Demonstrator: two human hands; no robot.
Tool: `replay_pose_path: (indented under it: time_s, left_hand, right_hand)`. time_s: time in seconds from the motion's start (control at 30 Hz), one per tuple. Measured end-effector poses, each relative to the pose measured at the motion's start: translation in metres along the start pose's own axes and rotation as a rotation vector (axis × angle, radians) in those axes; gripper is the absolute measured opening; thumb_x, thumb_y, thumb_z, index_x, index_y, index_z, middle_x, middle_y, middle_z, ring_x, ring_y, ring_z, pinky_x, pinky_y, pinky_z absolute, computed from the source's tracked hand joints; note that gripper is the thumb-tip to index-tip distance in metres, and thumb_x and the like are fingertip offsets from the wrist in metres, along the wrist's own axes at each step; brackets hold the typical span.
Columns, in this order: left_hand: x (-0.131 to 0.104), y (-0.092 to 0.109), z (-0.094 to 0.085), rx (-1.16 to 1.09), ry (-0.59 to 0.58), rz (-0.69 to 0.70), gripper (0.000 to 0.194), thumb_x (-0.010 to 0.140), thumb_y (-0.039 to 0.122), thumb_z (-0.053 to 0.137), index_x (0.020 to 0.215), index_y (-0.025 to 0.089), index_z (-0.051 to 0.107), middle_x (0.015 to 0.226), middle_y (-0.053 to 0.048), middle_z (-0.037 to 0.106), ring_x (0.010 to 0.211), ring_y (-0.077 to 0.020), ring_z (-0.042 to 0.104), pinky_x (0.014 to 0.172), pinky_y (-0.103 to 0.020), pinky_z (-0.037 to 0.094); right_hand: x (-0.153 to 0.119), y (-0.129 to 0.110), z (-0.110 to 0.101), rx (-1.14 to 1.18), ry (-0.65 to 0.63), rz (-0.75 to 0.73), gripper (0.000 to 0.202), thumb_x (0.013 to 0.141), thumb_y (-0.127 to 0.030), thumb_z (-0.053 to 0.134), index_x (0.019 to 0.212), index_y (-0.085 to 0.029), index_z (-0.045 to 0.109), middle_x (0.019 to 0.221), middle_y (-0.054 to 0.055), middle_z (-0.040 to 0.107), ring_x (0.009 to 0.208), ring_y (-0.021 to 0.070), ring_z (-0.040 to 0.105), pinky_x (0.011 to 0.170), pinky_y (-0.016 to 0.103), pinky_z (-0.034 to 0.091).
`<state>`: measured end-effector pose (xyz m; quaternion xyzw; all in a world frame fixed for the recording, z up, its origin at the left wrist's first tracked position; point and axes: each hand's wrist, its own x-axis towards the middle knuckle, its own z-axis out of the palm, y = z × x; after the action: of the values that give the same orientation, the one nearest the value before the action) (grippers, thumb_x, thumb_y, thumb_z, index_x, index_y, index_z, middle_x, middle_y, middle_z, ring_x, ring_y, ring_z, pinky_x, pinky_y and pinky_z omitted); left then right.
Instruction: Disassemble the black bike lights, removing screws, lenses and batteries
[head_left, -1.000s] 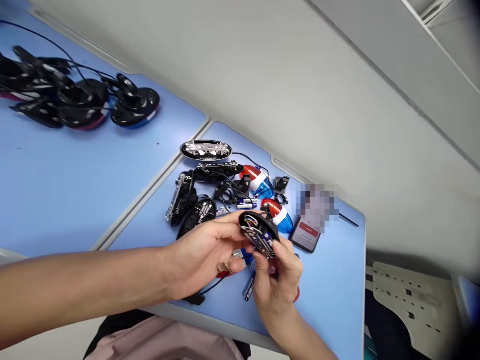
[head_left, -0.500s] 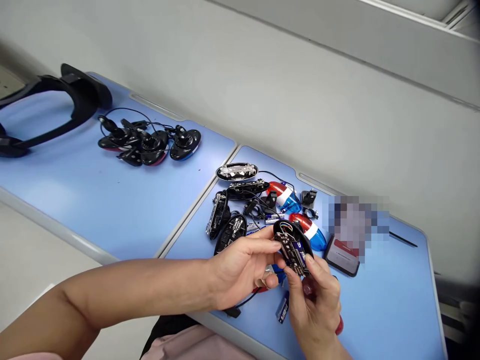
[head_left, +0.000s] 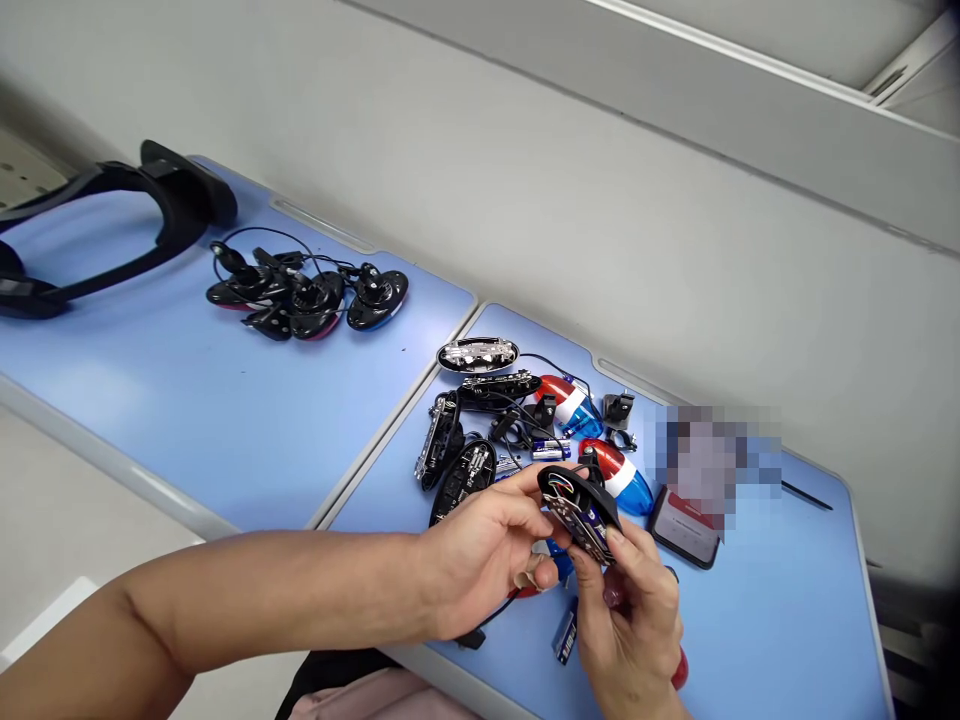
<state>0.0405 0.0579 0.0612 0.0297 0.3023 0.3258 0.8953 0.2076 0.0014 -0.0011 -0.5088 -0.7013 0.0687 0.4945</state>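
An open black oval light housing (head_left: pixel 579 508) is held above the table, its circuit board, coloured wires and a blue battery showing. My left hand (head_left: pixel 484 545) grips its left side, with fingers partly hidden behind it. My right hand (head_left: pixel 636 625) pinches the lower right edge between thumb and fingers. A red rounded handle (head_left: pixel 681 670) shows at the right palm; the rest of it is hidden. Below, a loose blue battery (head_left: pixel 565 632) lies beside my right hand. A blue and red cover (head_left: pixel 556 560) is partly hidden under my left hand.
Several open black housings (head_left: pixel 463 478), red-white-blue covers (head_left: pixel 616 476) and batteries (head_left: pixel 551 449) lie behind my hands. A phone (head_left: pixel 686 525) rests to the right. Closed lights with cables (head_left: pixel 315 300) and a black headset-like frame (head_left: pixel 161 200) occupy the left table.
The housing has tilted, so its circuit board appears at a steeper angle. My left thumb has drawn back slightly from the board. The camera view has shifted a little.
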Motion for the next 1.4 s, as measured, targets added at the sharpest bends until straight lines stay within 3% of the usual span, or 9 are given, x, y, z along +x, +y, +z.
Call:
replay_pose_path:
  time_s: [0.1, 0.27, 0.67, 1.0, 1.2, 1.4]
  left_hand:
    - [-0.0008, -0.0006, -0.0006, 0.026, -0.040, 0.004, 0.038, 0.064, 0.006, 0.057, 0.099, 0.019, 0.067, 0.088, -0.003, 0.053, 0.075, -0.0125, 0.047, 0.052, -0.020, 0.036]
    - [-0.0025, -0.0019, 0.0006, 0.037, -0.054, 0.010, 0.017, 0.083, 0.015, 0.059, 0.099, 0.019, 0.064, 0.095, -0.004, 0.053, 0.079, -0.0118, 0.047, 0.053, -0.019, 0.036]
    - [-0.0012, -0.0016, 0.0009, 0.010, -0.029, 0.014, 0.018, 0.077, 0.012, 0.059, 0.094, 0.019, 0.062, 0.091, -0.003, 0.053, 0.075, -0.0122, 0.047, 0.052, -0.020, 0.037]
    - [-0.0004, -0.0031, 0.0003, 0.019, -0.021, 0.031, 0.032, 0.064, 0.007, 0.059, 0.093, 0.019, 0.065, 0.084, -0.002, 0.052, 0.071, -0.0118, 0.046, 0.052, -0.020, 0.035]
    - [-0.0025, -0.0022, 0.0027, 0.037, -0.055, 0.044, 0.013, 0.081, 0.018, 0.063, 0.095, 0.019, 0.063, 0.093, -0.004, 0.051, 0.079, -0.0126, 0.046, 0.053, -0.020, 0.035]
    - [-0.0012, -0.0044, 0.0018, 0.050, -0.052, 0.052, 0.014, 0.085, 0.020, 0.065, 0.099, 0.020, 0.064, 0.094, -0.003, 0.051, 0.078, -0.0115, 0.047, 0.054, -0.019, 0.035]
  right_hand:
    - [-0.0005, 0.0002, -0.0003, 0.007, 0.000, 0.033, 0.047, 0.083, -0.003, 0.069, 0.124, -0.023, 0.056, 0.114, 0.010, 0.068, 0.096, 0.0219, 0.072, 0.061, 0.030, 0.062]
    - [0.0013, -0.0008, -0.0001, -0.023, 0.009, 0.038, 0.050, 0.085, -0.005, 0.068, 0.130, -0.024, 0.054, 0.111, 0.009, 0.069, 0.099, 0.0225, 0.071, 0.067, 0.033, 0.063]
    - [0.0075, -0.0037, -0.0005, -0.065, 0.002, -0.105, 0.056, 0.082, 0.002, 0.069, 0.132, -0.019, 0.054, 0.114, 0.011, 0.067, 0.094, 0.0187, 0.071, 0.065, 0.027, 0.062]
    - [0.0067, -0.0023, -0.0015, -0.076, 0.012, -0.101, 0.048, 0.083, -0.001, 0.070, 0.126, -0.018, 0.057, 0.112, 0.010, 0.069, 0.097, 0.0212, 0.072, 0.068, 0.029, 0.063]
    - [0.0081, -0.0034, -0.0021, -0.011, 0.008, -0.006, 0.052, 0.084, -0.001, 0.068, 0.129, -0.021, 0.055, 0.109, 0.009, 0.070, 0.097, 0.0221, 0.072, 0.067, 0.031, 0.063]
    - [0.0055, -0.0017, -0.0006, -0.024, 0.011, -0.038, 0.055, 0.084, -0.001, 0.068, 0.132, -0.022, 0.053, 0.110, 0.009, 0.069, 0.097, 0.0211, 0.071, 0.070, 0.031, 0.064]
